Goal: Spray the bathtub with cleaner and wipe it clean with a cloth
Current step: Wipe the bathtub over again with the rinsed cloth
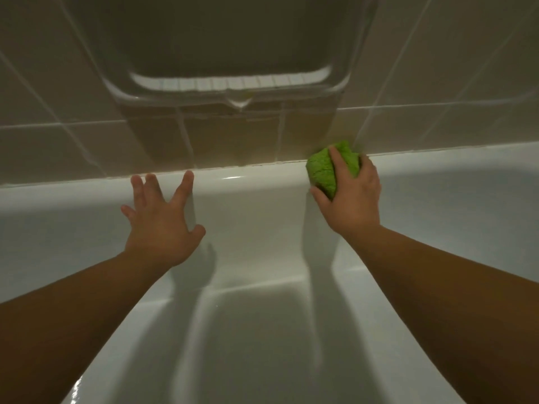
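Bathtub [250, 217]: white, glossy, smooth finish, looks like enamel or acrylic; cannot tell which. Bright highlights along far rim and at lower left inner wall; arm shadows show soft-edged on the surface.

Cloth [323, 170]: bright green fabric, matt, bunched, with a crinkled, slightly nubby texture; held against the tub's far rim by the right hand [350, 196].

Wall tiles [73, 91]: beige glazed ceramic, smooth, semi-gloss sheen; paler grout lines, matt, between them.

Soap recess [233, 68]: same glazed look, glossy rounded lip, ribbed floor catching light.

Seam between tub rim and tiles: thin, dark and uneven in places.
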